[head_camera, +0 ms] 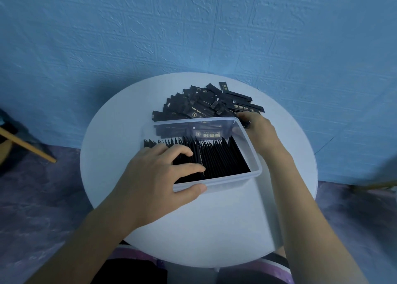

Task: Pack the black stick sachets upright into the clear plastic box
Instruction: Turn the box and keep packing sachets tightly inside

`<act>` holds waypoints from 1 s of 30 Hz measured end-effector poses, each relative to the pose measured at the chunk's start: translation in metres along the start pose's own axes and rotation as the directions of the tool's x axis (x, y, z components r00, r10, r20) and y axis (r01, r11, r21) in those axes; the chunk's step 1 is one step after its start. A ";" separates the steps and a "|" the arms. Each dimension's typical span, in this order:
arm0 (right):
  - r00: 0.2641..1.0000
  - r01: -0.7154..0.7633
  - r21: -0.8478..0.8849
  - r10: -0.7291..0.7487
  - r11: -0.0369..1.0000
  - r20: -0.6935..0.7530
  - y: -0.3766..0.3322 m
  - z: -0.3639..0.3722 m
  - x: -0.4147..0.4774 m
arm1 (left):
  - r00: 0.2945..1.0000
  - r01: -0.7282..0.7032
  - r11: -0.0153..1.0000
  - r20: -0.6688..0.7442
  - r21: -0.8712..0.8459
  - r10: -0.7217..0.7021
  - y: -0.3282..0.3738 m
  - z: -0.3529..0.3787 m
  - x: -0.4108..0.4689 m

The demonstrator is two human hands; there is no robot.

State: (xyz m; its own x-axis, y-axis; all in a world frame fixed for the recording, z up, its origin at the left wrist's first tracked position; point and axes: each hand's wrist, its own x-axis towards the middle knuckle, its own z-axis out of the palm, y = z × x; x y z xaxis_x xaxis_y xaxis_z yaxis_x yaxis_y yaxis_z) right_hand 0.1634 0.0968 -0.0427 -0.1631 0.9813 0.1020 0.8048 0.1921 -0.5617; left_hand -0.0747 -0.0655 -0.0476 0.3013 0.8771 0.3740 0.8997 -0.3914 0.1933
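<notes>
Blue wall (pixel 193 26) backs the round white worktop (pixel 193 230). My left grip (pixel 159 172) presses, fingers spread, on packed sachets (pixel 225 159) in the clear box (pixel 234 181) at centre frame, apparently keeping them upright. My right grip (pixel 255 124) pinches one beside the loose pile (pixel 204 105) above.

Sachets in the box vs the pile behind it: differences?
Boxed sachets stand on end in tight rows; the pile lies flat and jumbled. Boxed sachets show mostly top edges; the pile shows printed faces. Both are the same black stick sachets.
</notes>
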 end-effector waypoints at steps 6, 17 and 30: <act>1.000 -0.003 0.002 0.004 1.000 -0.027 0.004 0.003 0.005 | 1.000 0.004 1.000 0.011 -0.006 -0.003 0.000 0.000 0.000; 0.996 0.021 0.028 -0.019 0.999 -0.086 0.011 0.006 0.005 | 1.000 0.008 1.000 0.012 -0.012 -0.008 0.001 -0.001 0.000; 0.996 -0.057 0.010 0.058 0.998 -0.061 0.016 -0.003 0.002 | 1.000 0.006 1.000 0.010 -0.010 -0.006 0.001 0.000 0.000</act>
State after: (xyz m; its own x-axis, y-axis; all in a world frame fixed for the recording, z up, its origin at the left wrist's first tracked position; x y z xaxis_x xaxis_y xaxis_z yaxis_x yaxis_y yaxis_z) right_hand 0.1777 0.1022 -0.0491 -0.0813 0.9896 0.1188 0.8069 0.1353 -0.5749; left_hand -0.0738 -0.0657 -0.0470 0.2993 0.8821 0.3637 0.8982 -0.3891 0.2046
